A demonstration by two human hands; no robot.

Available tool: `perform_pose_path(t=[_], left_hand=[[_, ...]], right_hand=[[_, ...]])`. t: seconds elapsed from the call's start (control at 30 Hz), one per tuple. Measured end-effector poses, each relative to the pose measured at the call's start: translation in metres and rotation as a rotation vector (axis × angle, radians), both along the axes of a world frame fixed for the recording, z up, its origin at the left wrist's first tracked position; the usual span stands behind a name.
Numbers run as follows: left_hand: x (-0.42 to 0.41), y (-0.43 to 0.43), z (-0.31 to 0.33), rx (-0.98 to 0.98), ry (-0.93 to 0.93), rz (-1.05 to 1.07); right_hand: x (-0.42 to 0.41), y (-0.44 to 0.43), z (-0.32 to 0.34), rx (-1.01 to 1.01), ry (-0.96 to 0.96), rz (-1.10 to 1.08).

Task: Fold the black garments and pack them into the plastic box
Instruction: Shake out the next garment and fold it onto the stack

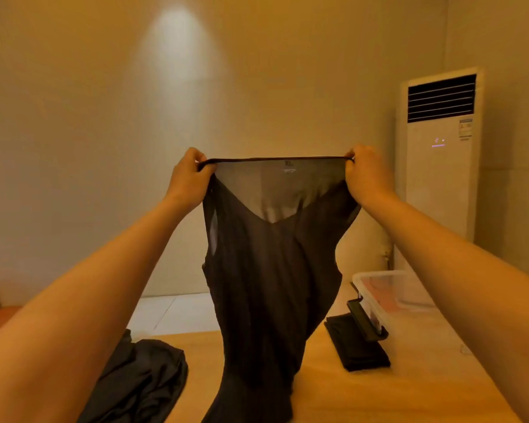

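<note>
I hold a thin black sleeveless garment up in front of me, stretched between both hands at its shoulders. My left hand pinches the left shoulder, and my right hand pinches the right one. The cloth hangs down, and its lower end reaches the wooden table. A clear plastic box with a dark latch stands on the table at the right. A folded black garment lies just left of the box. A loose black garment is heaped at the lower left.
A tall white air conditioner stands against the wall at the right, behind the box. Pale floor tiles show beyond the table's far edge. A plain wall fills the background.
</note>
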State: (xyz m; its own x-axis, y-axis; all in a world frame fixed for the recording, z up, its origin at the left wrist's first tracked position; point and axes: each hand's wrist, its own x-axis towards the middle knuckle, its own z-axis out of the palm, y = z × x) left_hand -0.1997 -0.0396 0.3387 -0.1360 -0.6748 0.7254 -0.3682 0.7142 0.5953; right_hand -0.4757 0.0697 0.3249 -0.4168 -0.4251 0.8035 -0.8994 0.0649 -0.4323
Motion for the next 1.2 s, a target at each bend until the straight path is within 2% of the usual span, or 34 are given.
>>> perform_pose_path(t=[0.07,0.17,0.2,0.3,0.47,0.6,0.7,0.9,1.1,1.2], left_hand=[[0.01,0.014,0.021,0.003,0.052,0.023],[0.024,0.035,0.046,0.038,0.06,0.007],[0.028,0.042,0.052,0.054,0.055,-0.023],[0.044,0.063,0.069,0.075,0.054,-0.138],[0.062,0.093,0.092,0.091,0.287,-0.26],[0.063,0.107,0.104,0.067,0.364,-0.272],[0.06,0.097,0.102,0.116,0.358,-0.3],[0.032,0.021,0.035,0.37,0.086,-0.197],[-0.005,-0.066,-0.077,0.607,-0.108,-0.029],[-0.026,-0.106,-0.12,0.681,-0.124,0.008]], right_hand=[[0.009,0.008,0.022,-0.019,-0.104,0.088],[0.027,0.023,0.051,-0.111,-0.433,0.401],[0.031,0.028,0.059,-0.131,-0.477,0.445],[0.042,0.044,0.078,-0.133,-0.382,0.414],[0.053,0.076,0.105,-0.216,-0.193,0.256],[0.062,0.088,0.121,-0.296,-0.149,0.224],[0.06,0.081,0.123,-0.26,-0.143,0.249],[0.026,0.009,0.066,-0.016,-0.222,0.235],[-0.019,-0.086,-0.047,0.3,-0.453,0.243],[-0.03,-0.129,-0.096,0.398,-0.613,0.229]])
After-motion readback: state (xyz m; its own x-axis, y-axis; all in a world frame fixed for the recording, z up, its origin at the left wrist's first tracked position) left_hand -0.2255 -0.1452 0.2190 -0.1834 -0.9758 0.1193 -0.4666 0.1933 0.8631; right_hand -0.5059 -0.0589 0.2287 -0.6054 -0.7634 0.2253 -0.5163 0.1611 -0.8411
